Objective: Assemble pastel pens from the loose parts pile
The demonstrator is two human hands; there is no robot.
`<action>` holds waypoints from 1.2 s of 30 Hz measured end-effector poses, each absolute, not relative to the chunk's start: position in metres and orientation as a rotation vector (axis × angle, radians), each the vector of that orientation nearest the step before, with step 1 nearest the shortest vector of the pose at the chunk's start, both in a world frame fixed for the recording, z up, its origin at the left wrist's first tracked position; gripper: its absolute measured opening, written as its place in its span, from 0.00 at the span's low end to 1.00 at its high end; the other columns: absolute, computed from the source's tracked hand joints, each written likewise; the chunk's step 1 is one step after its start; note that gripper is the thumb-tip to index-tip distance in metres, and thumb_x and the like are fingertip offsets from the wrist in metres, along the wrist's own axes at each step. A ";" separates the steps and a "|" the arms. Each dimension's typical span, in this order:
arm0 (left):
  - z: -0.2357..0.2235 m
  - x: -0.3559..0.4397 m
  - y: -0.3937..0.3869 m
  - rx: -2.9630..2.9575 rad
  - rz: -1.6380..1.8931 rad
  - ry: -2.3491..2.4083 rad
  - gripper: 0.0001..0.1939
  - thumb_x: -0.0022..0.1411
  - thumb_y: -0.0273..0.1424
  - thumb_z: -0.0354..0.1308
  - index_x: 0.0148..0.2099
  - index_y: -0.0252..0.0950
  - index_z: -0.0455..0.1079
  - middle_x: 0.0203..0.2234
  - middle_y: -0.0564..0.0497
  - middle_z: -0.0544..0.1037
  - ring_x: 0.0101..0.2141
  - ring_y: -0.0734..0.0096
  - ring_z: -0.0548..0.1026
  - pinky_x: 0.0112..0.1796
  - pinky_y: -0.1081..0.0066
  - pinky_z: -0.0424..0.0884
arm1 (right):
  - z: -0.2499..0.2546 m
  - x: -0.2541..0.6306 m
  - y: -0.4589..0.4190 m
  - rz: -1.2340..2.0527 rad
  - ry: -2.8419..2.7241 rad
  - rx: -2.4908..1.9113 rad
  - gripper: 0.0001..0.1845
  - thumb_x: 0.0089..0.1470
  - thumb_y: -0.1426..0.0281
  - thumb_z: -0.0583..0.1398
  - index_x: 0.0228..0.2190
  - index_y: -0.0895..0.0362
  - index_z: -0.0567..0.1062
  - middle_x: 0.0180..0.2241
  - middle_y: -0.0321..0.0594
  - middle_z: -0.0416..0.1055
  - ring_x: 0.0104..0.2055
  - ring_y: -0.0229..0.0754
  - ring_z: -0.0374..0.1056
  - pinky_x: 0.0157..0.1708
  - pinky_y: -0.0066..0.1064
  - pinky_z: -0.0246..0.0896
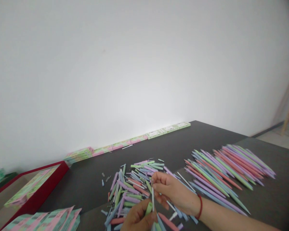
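My left hand, at the bottom, pinches a short green pen barrel between thumb and fingers. Just above and to the right, the fingers of my right hand close on the top of a thin white pen refill. The refill stands nearly upright beside the green barrel, and its lower end is hidden by my left thumb. Both hands are over a loose pile of pastel pen parts, blue, purple, green and coral, with white refills among them. A red cord circles my right wrist.
Rows of long pastel pens lie on the dark table at right. Flat printed boxes line the white wall. A red-rimmed box with a printed carton stands left, with pink and teal packets in front.
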State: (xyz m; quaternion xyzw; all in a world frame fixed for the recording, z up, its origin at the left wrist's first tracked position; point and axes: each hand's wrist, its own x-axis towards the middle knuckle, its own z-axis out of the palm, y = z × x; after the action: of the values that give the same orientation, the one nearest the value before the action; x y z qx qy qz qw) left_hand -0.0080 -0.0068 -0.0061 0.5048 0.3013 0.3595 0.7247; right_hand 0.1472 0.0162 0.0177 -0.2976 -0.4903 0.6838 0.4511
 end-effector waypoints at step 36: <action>-0.004 -0.024 0.005 0.972 0.674 0.481 0.11 0.57 0.38 0.56 0.36 0.35 0.68 0.14 0.60 0.61 0.09 0.86 0.51 0.09 0.83 0.48 | 0.021 0.151 0.017 1.374 -1.368 -0.790 0.18 0.54 0.55 0.56 0.28 0.58 0.66 0.18 0.28 0.63 0.14 0.28 0.54 0.13 0.21 0.49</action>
State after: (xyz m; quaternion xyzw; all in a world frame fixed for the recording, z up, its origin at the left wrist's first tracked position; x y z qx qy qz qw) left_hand -0.0243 0.0053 -0.0040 0.4537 0.2246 0.3146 0.8029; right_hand 0.1511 0.0166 0.0214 -0.3266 -0.5658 0.5683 0.5003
